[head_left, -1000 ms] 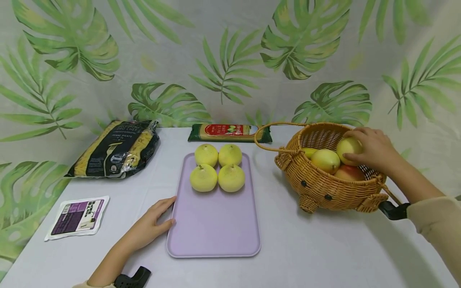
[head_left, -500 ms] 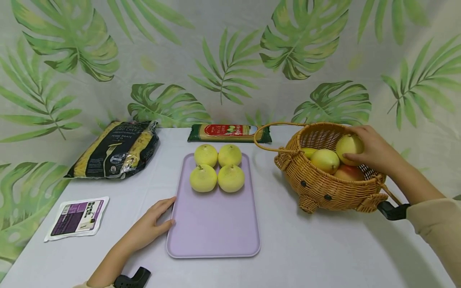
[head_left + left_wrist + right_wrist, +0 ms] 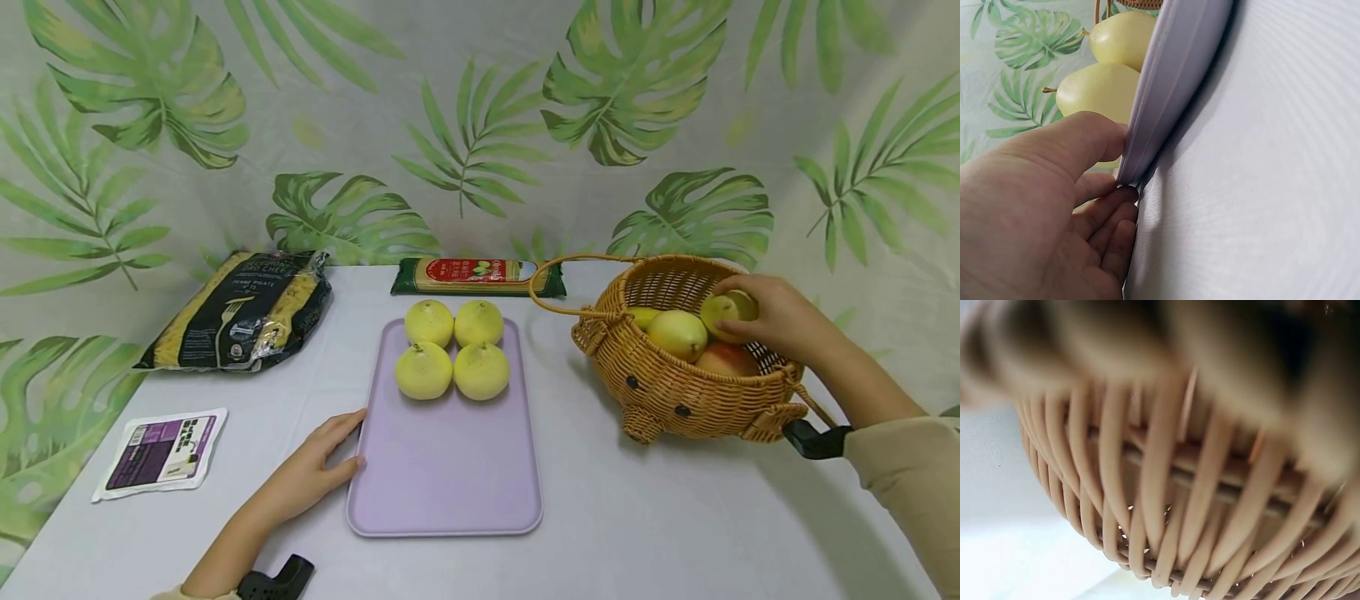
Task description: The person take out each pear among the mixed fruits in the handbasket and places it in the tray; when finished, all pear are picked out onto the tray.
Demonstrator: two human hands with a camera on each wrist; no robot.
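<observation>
My left hand (image 3: 318, 458) rests beside the lilac tray (image 3: 450, 492), thumb and fingertips against its left edge. In the left wrist view the thumb (image 3: 1094, 140) touches the tray's rim, with the other fingers loosely bent at the side. At the tray's far end sit several pale yellow pears (image 3: 482, 372), stems up. Over at the right, my right hand (image 3: 783, 312) grips a yellow-green pear (image 3: 726, 315) inside the wicker basket (image 3: 675, 400). Below it lie a yellow fruit (image 3: 677, 335) and a red-orange fruit (image 3: 727, 360). The right wrist view shows only wickerwork (image 3: 1160, 475); the hand is hidden.
A black bag of penne (image 3: 243, 312) lies at the back left, with a flat purple-and-white packet (image 3: 161, 454) in front of it. A green-ended pasta pack (image 3: 478, 277) lies behind the tray. The basket's handle (image 3: 536, 292) reaches out leftward.
My right hand turns the pear slightly and sits a little lower in the basket. The left hand and tray stay put.
</observation>
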